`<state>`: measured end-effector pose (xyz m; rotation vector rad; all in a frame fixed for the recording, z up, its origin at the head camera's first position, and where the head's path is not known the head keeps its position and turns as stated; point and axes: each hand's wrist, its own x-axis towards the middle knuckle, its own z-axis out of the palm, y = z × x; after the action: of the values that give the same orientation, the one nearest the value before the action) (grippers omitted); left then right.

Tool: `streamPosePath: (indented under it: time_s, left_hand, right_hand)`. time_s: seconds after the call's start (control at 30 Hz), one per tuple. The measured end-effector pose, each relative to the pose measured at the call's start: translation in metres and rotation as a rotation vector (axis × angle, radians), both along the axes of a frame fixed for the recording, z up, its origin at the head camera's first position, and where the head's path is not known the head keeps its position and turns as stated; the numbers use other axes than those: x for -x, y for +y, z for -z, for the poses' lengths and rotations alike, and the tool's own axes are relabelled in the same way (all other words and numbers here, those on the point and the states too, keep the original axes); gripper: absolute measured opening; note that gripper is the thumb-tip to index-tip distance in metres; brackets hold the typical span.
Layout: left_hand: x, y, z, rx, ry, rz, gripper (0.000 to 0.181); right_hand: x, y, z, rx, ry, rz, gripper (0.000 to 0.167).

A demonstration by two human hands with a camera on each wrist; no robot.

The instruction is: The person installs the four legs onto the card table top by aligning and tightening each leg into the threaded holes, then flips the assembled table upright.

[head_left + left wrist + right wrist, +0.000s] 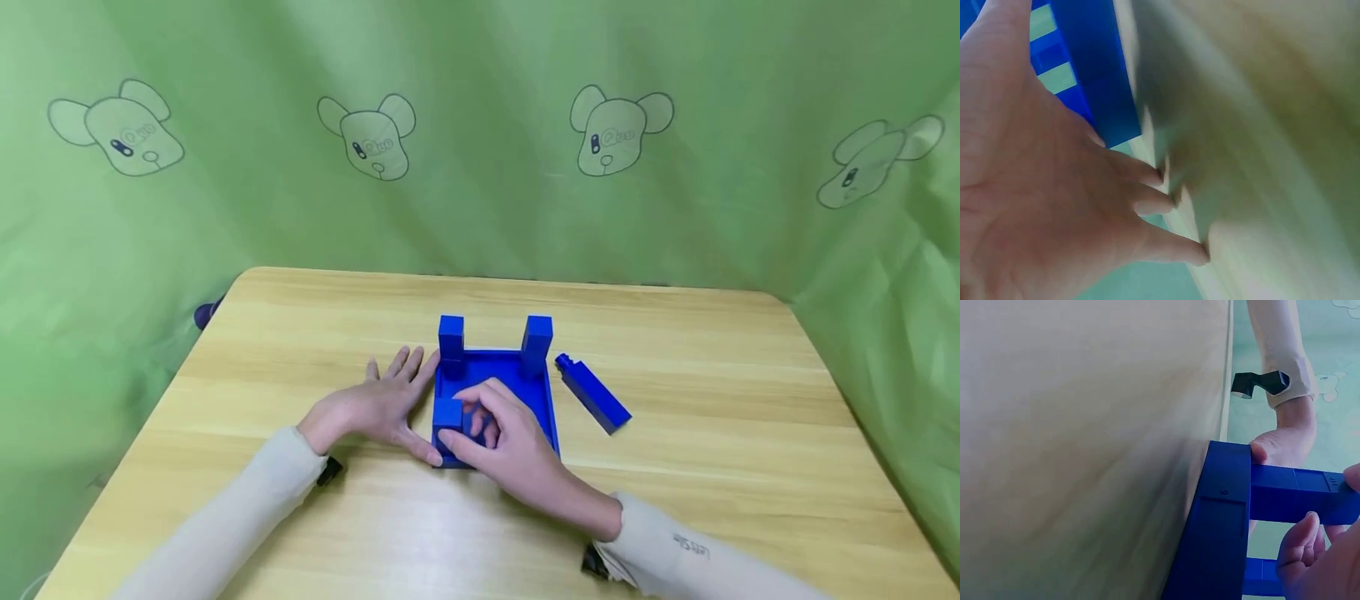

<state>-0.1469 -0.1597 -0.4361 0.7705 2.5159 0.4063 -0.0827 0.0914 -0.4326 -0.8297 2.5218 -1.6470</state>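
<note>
Looking from the head, one sees the right hand (pixel 513 446) gripping the near-left post (pixel 447 415) between thumb and forefinger, while its other fingers are curled beside it; this post is blue, and it stands upright at the near-left corner of the base (pixel 497 367), which lies on the table (pixel 712 475). The left hand (pixel 384 408) grasps nothing; its fingers are straight and spread on the table, just beside the left side of the base, and its thumb touches the near-left corner. Two more posts stand upright on the base, the far-left post (pixel 452 337) and the far-right post (pixel 538 337); the loose post (pixel 597 398) lies on the table to the right of the base, apart from it, with its narrow end turned to the base. Behind the table hangs a green curtain (pixel 487 225) with drawn animal heads (pixel 613 137).

From the left wrist, the left hand is large and its fingers are apart; the fingertips rest on the table; the blue side of the base is just beside them.

From the right wrist, the near-left post appears sideways, joined to the base; the fingers of the right hand are at its free end; the left thumb touches the base near the foot of this post; a black piece (pixel 1263 381) is at the left sleeve (pixel 1300 372).
</note>
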Motion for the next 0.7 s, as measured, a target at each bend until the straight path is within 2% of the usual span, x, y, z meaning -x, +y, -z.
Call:
streamPosePath:
  time_s: [0.2,0.37,0.53,0.7]
  left_hand:
    - [-0.005,-0.001,0.004,-0.02,0.013,-0.006,0.152]
    - [-0.004,-0.001,0.005,-0.011,0.019,-0.01,0.152]
    - [-0.003,0.0,0.003,-0.001,0.026,-0.011,0.152]
    - [-0.004,0.0,0.004,-0.002,0.017,-0.007,0.151]
  right_hand:
    - [-0.004,0.009,0.002,0.064,-0.082,-0.02,0.033]
    - [-0.005,0.024,-0.001,0.116,-0.117,-0.021,0.034]
    - [-0.007,0.045,-0.007,0.2,-0.132,0.031,0.032]
    - [-0.008,0.067,-0.007,0.323,-0.079,0.108,0.025]
